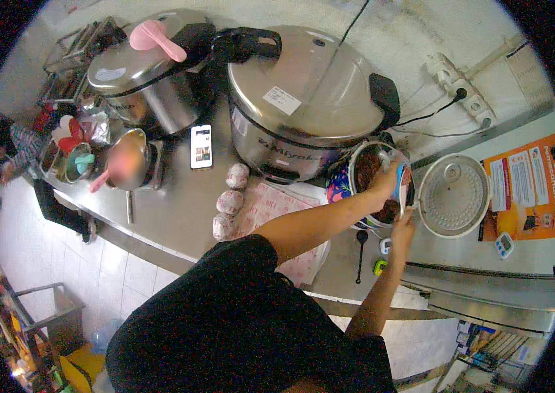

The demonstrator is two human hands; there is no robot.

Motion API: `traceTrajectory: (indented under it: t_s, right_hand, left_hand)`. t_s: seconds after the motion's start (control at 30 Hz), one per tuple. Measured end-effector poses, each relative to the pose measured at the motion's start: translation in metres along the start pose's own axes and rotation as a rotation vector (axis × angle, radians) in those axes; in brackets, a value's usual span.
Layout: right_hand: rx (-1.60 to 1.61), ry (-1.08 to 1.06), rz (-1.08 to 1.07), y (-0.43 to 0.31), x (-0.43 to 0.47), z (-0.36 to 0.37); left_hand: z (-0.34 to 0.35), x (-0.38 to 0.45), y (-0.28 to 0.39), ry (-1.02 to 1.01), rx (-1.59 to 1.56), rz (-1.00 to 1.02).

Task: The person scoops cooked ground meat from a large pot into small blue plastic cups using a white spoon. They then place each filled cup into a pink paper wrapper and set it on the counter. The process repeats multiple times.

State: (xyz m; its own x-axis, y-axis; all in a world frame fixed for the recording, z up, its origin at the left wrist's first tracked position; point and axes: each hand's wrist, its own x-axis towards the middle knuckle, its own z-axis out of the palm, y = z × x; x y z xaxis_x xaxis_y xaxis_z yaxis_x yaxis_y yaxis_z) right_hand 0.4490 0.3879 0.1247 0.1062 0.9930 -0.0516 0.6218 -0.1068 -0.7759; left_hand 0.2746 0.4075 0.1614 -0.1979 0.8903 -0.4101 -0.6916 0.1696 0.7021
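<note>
On the right of the counter stands a round container with a floral pattern (338, 185), its top off and dark brown food (368, 164) inside. Over its opening is my left hand (386, 181), beside a bit of clear plastic and something blue; what its fingers hold is hidden. My right hand (403, 225) is closed at the near right rim, against a narrow pale piece; I cannot tell whether this is the rim or a separate thing. A round white lid (454, 194) lies just to the right. Several paper-wrapped balls (230, 202) line the left edge of printed wrapping paper (277, 209).
Behind stand a large steel rice cooker (302, 98) and another cooker (149, 83) with a pink rice paddle (157, 40) on it. A phone (201, 147), a steel bowl (127, 162), a black spoon (360, 255) and timers (504, 244) lie about. Another person (61, 209) is at far left.
</note>
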Motion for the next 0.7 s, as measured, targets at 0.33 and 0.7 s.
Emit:
traceTrajectory:
  t_s: [0.33, 0.7]
  right_hand:
    - [-0.68, 0.303, -0.379, -0.053, -0.007, -0.063]
    - [-1.353, -0.022, -0.637, -0.063, 0.069, -0.012]
  left_hand:
    - [-0.049, 0.001, 0.008, -0.351, -0.301, -0.086]
    - [-0.117, -0.091, 0.02, -0.092, -0.076, -0.169]
